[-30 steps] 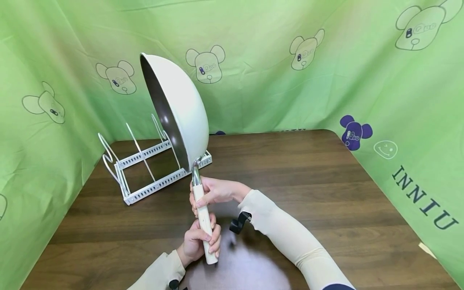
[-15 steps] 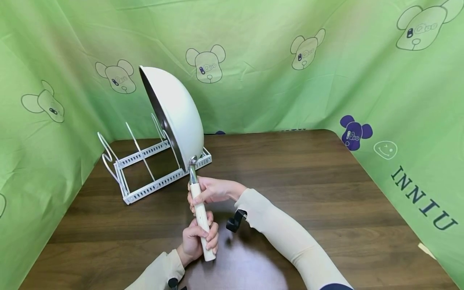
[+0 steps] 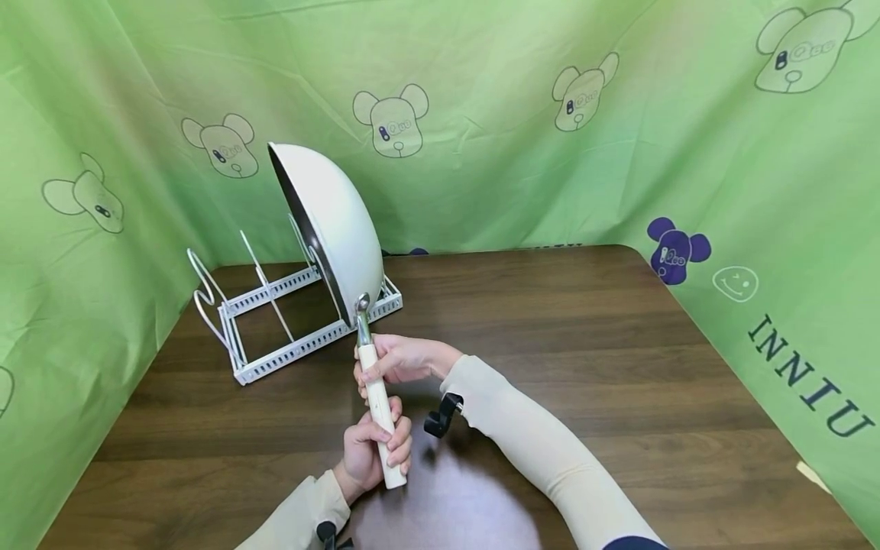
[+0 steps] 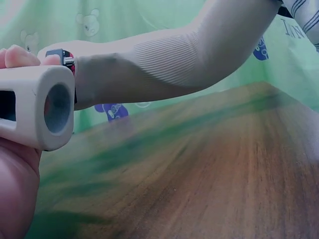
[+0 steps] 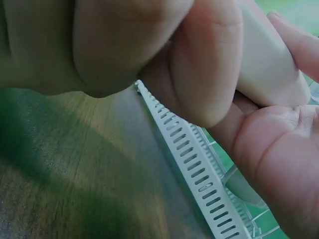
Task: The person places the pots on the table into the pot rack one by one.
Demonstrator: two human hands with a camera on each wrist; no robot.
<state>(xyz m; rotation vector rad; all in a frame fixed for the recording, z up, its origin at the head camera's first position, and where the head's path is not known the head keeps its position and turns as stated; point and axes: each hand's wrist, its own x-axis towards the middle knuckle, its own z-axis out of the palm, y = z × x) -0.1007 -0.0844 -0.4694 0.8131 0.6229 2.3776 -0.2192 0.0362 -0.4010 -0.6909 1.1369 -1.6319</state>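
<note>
A white wok (image 3: 337,218) with a dark inside stands on edge over the right end of a white metal rack (image 3: 296,351), its open side facing left. Its pale handle (image 3: 378,401) joins the bowl by a metal neck and points toward the person. My left hand (image 3: 371,451) grips the handle near its end; in the left wrist view the handle's hollow end (image 4: 59,109) shows beside the palm. Further up, my right hand (image 3: 399,359) holds the handle just below the metal neck. In the right wrist view, curled fingers (image 5: 207,64) lie close above the slotted rack rail (image 5: 192,164).
Thin wire dividers (image 3: 264,279) rise from the rack, which stands at the left back of the brown wooden table (image 3: 550,344). Green printed cloth (image 3: 481,153) hangs behind and at both sides. A black strap mount (image 3: 443,415) hangs from the right wrist.
The wok has come down and slightly left into the right end of the rack, its handle swinging a little left. Both hands have moved slightly with it, keeping their grip.
</note>
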